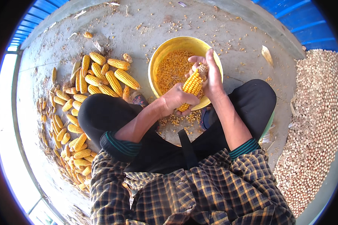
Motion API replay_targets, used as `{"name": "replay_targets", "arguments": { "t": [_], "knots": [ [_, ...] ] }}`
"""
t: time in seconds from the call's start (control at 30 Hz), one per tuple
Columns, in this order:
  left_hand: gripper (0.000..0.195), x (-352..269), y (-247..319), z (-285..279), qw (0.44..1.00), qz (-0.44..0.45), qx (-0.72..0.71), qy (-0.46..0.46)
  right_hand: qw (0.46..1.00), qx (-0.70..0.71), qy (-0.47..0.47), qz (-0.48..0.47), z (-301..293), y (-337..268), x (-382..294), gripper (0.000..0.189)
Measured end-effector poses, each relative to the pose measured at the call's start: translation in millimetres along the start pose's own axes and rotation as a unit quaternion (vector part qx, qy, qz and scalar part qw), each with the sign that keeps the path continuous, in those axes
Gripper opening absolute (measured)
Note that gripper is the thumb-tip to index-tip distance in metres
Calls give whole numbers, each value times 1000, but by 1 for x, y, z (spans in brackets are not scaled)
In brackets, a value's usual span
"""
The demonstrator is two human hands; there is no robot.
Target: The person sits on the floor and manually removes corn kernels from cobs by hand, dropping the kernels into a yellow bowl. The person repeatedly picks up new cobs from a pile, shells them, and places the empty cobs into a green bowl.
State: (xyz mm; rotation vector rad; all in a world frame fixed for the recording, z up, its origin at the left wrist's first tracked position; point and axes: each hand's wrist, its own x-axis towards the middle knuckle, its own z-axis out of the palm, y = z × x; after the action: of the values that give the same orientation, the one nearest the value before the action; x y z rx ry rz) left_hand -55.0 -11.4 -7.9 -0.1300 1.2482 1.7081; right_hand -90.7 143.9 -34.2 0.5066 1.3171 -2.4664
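My left hand (178, 98) is wrapped around the lower part of a yellow ear of corn (193, 84), tilted with its top toward the upper right. Against that top, my right hand (209, 73) cups a bare, rough corn cob (203, 70), its thumb pointing up and its fingers partly curled; whether this cob is a separate piece is hard to tell. Both hands are over the right side of a yellow bucket (157, 53), which holds loose corn kernels (171, 70). The ear's lower end reaches past the bucket's near rim.
Unshelled ears of corn (79, 153) are heaped on the concrete floor (135, 25) at the left. A large pile of bare cobs (312, 126) lies at the right. Kernels and husk scraps are scattered about. My bent knees flank the bucket; blue corrugated panels (295, 17) stand behind a low ledge.
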Motion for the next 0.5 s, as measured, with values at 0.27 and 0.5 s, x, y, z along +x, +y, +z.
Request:
{"name": "replay_targets", "arguments": {
  "t": [0.27,0.5],
  "knots": [
    [20,0,1,-1,995,24,-79,-51,987,94,-122,45,2,-19,-17,68],
    [23,0,0,1,981,31,-167,-93,968,162,-182,59,2,-17,-22,39]
  ]
}}
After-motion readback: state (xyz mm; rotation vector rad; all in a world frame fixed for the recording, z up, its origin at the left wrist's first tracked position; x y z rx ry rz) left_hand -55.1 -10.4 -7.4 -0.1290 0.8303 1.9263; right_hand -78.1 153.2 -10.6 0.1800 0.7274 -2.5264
